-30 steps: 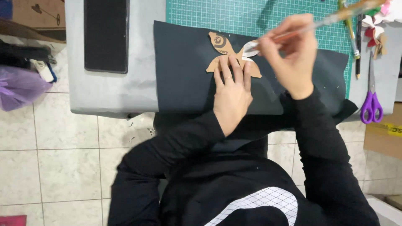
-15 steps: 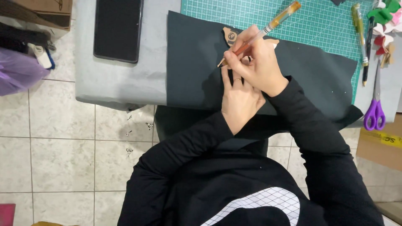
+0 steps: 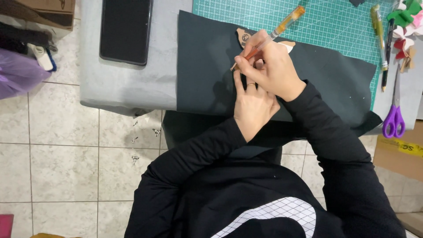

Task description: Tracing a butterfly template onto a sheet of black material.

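Tan cardboard cutout (image 3: 243,37), mostly hidden under hands.

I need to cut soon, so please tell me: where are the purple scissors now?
In the head view, the purple scissors lie at the far right on the grey table, beside the right edge of the dark sheet, below the pens.

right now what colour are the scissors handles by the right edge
Purple; the scissors show clearly in the head view.
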